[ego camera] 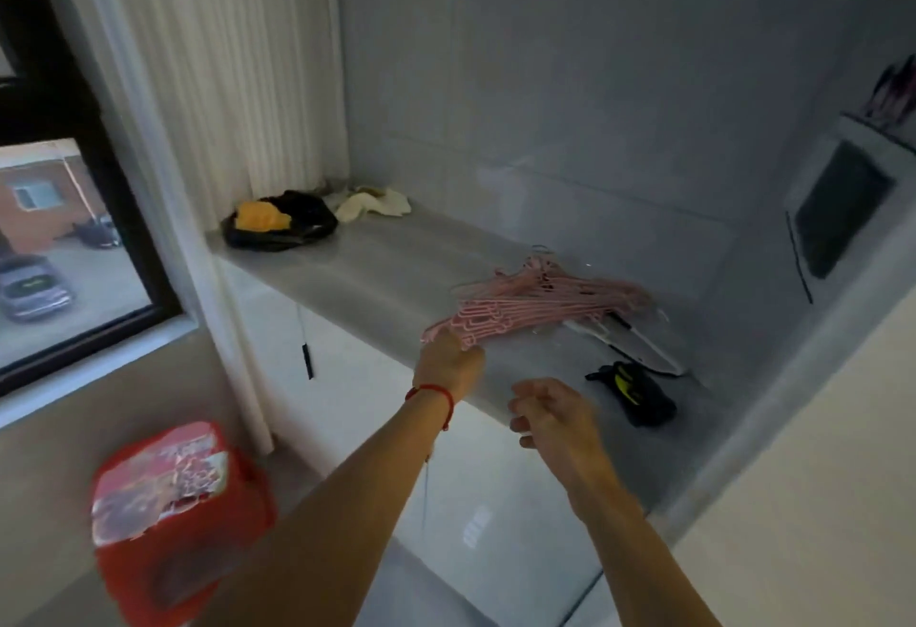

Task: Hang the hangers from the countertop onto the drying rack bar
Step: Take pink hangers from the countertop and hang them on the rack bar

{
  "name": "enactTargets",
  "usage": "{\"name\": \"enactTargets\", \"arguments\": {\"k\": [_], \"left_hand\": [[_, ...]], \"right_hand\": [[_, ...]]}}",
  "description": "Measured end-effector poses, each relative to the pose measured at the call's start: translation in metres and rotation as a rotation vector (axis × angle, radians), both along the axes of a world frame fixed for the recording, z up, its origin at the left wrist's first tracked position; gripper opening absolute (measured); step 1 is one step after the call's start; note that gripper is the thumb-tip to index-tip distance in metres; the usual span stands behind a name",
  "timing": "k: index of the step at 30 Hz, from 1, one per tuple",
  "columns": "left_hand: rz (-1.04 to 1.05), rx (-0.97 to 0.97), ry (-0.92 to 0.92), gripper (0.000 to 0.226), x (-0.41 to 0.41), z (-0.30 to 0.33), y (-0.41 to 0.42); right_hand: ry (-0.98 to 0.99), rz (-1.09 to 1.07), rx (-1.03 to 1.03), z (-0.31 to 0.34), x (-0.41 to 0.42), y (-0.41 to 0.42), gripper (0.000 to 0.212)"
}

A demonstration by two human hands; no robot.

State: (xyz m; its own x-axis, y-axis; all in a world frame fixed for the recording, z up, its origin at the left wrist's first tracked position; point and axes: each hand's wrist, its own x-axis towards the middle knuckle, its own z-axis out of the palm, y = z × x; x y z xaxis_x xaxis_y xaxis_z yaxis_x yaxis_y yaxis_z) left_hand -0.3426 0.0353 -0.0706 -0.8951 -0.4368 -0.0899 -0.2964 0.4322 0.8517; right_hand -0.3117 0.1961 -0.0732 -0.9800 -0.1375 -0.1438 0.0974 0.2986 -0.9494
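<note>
A stack of several pink hangers (545, 299) lies on the grey countertop (386, 269), near its front edge. My left hand (448, 363), with a red string at the wrist, grips the near left end of the pink stack. My right hand (550, 411) hovers just right of it over the counter's front edge, fingers loosely curled, holding nothing. No drying rack bar is in view.
A black bag with something orange (277, 225) and a pale cloth (372, 202) sit at the counter's far left. A white flat object (639, 344) and a black-and-yellow item (637, 391) lie right of the hangers. A red stool (178, 517) stands below left. A window (54, 249) is at left.
</note>
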Motion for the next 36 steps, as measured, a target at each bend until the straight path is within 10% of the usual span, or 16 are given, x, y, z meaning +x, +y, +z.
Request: {"name": "enactTargets", "arguments": {"k": [15,22,36], "left_hand": [[-0.008,-0.308,-0.205,0.051,-0.246,-0.069,-0.094],[0.002,-0.321,-0.154,0.022,-0.282,-0.091,-0.117],[0.212,0.301,0.420,0.014,-0.139,-0.009,-0.095]], "right_hand": [[-0.162,-0.104,-0.055,-0.062,-0.216,-0.052,0.010],[-0.202,-0.201,-0.009,-0.060,-0.249,-0.048,0.017],[-0.128,-0.026,-0.149,-0.004,-0.225,-0.100,0.026]]}}
